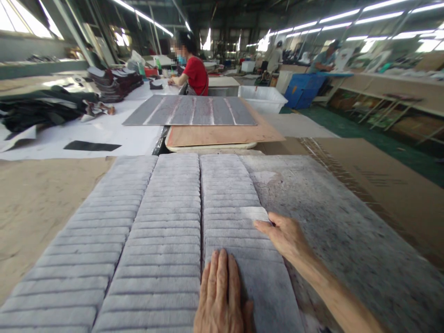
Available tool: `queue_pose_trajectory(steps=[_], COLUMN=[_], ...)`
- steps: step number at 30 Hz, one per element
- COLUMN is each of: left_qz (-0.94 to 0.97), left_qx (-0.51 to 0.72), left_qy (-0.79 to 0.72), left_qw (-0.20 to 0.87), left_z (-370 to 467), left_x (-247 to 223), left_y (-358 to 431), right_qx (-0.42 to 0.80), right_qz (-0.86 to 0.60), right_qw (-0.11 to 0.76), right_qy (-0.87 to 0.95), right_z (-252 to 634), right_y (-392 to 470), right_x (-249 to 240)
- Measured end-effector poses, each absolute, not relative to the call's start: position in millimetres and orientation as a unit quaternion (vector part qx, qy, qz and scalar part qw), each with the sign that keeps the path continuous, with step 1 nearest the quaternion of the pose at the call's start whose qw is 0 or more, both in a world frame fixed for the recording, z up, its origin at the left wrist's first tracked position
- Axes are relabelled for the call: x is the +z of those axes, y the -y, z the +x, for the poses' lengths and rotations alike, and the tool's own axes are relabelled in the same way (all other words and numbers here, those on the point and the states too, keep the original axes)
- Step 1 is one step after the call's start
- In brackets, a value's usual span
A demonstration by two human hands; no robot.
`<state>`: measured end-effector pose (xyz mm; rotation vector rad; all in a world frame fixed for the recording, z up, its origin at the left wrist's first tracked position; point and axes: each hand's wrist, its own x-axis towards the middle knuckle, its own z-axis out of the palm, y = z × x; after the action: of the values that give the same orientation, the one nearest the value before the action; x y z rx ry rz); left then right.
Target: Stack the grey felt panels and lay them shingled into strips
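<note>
Three long columns of overlapping light-grey, felt-like pieces (152, 249) run away from me across the work surface. My left hand (220, 296) lies flat on the near end of the right column, its fingers stretched out and side by side. At that column's right edge, my right hand (282, 231) pinches a small whitish flat piece (255, 213) between thumb and fingers. This piece rests against the grey layers; its exact kind cannot be made out. Closest to me, the right column shows a wider smooth grey area (270, 282).
A stained grey board (333, 222) extends to the right, bordered by cardboard (388, 171). Beyond the columns, a grey striped panel (194, 111) lies over a brown board (222, 135). Dark cloth (41, 108) is heaped at left. A person in red (197, 74) works farther back.
</note>
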<state>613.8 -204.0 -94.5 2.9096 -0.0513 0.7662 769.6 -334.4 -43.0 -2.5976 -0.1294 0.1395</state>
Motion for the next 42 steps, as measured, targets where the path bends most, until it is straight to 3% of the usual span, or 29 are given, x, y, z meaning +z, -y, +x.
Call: queue_pose_trajectory(steps=[7, 17, 22, 25, 30, 42], left_qz=[0.976, 0.984, 0.985, 0.984, 0.983, 0.982], left_qx=[0.201, 0.168, 0.159, 0.159, 0.159, 0.181], left_qy=[0.008, -0.006, -0.010, -0.012, -0.009, 0.002], left_qw=[0.081, 0.067, 0.071, 0.080, 0.095, 0.057], left_z=[610.2, 584.7, 584.2, 584.8, 584.3, 586.1], left_x=[-86.9, -84.6, -84.3, -81.9, -80.5, -90.2], left_y=[206.1, 226.0, 227.2, 227.1, 226.5, 223.4], right_qx=[0.052, 0.038, -0.105, -0.180, -0.059, 0.033], right_qz=[-0.968, -0.989, -0.987, -0.953, -0.931, -0.966], right_qw=[0.237, 0.132, 0.091, 0.166, 0.245, 0.207], right_qy=[0.061, 0.053, 0.083, 0.181, 0.266, 0.154], right_z=[769.6, 764.3, 744.6, 731.7, 718.8, 708.0], right_y=[333.8, 323.9, 323.6, 337.8, 359.1, 357.3], right_x=[-41.7, -33.6, -28.7, -29.2, -28.4, -25.2])
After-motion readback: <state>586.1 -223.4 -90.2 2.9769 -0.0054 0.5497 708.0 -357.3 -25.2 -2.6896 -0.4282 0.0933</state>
